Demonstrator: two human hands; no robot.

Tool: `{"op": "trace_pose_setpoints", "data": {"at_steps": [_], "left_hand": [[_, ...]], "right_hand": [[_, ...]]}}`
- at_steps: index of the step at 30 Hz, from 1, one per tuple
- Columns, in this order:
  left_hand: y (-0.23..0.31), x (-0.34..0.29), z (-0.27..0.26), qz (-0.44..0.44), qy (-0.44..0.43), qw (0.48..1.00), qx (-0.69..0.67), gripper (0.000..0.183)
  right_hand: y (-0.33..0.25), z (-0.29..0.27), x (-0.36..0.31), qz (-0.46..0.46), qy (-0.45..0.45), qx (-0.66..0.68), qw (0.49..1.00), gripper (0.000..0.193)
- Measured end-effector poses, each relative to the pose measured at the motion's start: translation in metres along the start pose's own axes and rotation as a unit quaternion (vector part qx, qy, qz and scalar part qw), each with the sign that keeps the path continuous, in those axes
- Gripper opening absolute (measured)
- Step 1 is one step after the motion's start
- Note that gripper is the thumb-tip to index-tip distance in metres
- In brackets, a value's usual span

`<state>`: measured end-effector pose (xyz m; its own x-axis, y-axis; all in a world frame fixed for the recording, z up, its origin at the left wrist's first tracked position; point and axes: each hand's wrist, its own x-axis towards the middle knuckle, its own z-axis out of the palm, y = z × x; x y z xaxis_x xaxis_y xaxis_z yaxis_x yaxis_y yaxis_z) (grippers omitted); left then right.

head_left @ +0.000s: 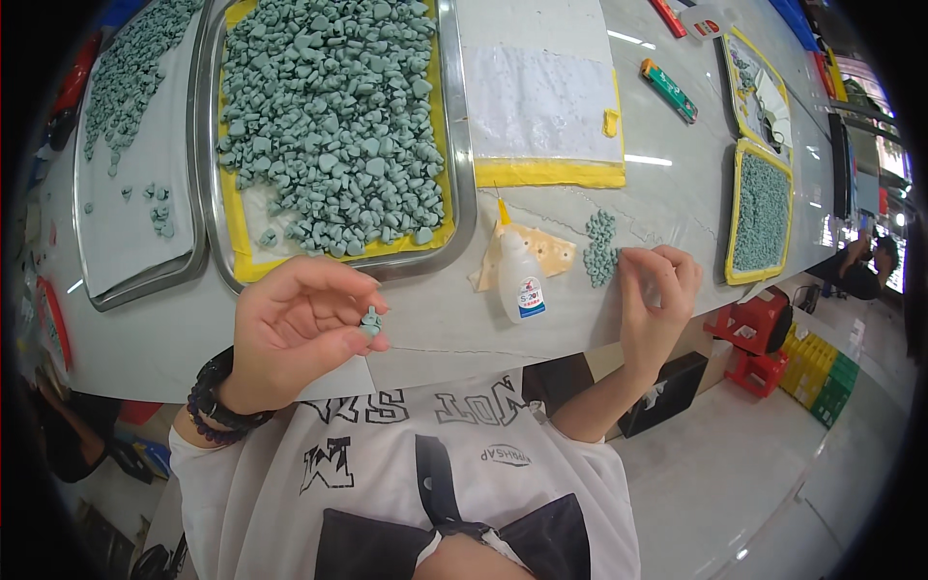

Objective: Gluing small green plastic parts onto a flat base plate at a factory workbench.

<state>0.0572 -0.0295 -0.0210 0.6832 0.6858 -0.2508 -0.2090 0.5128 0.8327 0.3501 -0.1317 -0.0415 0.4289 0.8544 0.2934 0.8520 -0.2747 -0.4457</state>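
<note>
Head-worn fisheye — left of pair, looking steeply down, close over hands [290, 333], worktable [425, 324] — wide field.

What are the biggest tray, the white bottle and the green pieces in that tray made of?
Tray: looks like smooth, shiny metal, because its grey rim gleams.
Bottle: probably plastic, smooth and slightly cloudy, because its whitish body looks a bit see-through.
Green pieces: maybe plastic or resin, fairly dull, with one even colour; looks alone can't settle it.

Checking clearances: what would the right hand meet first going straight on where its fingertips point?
Probably the cluster of small green pieces, just left of the right hand; they may already touch, depth unclear.
</note>
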Motion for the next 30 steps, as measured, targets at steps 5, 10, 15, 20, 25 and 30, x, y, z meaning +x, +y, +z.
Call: {"op": "trace_pose_setpoints", "data": {"at_steps": [5, 10, 15, 20, 25, 30], "left_hand": [[-0.002, -0.001, -0.002, 0.001, -0.008, 1.0, 0.007, 0.03], [-0.002, -0.001, 0.003, 0.002, 0.001, 0.999, 0.036, 0.027], [0.0, 0.0, 0.0, -0.029, 0.008, 1.0, -0.008, 0.026], [0.003, -0.001, 0.002, -0.056, 0.031, 0.997, -0.04, 0.026], [-0.004, -0.004, -0.003, -0.006, 0.008, 1.0, 0.024, 0.027], [-0.005, -0.003, -0.003, 0.001, 0.004, 1.0, 0.025, 0.028]], "right_hand": [[0.002, 0.005, 0.0, -0.03, -0.001, -0.017, 0.999, 0.012], [-0.047, 0.002, -0.006, -0.05, 0.053, 0.11, 0.991, 0.017], [-0.109, 0.03, -0.013, -0.175, -0.07, 0.302, 0.934, 0.03], [-0.123, 0.044, -0.018, -0.165, -0.099, 0.336, 0.922, 0.03], [-0.125, 0.046, -0.021, -0.143, -0.104, 0.334, 0.926, 0.029], [-0.126, 0.046, -0.02, -0.136, -0.117, 0.332, 0.926, 0.028]]}}
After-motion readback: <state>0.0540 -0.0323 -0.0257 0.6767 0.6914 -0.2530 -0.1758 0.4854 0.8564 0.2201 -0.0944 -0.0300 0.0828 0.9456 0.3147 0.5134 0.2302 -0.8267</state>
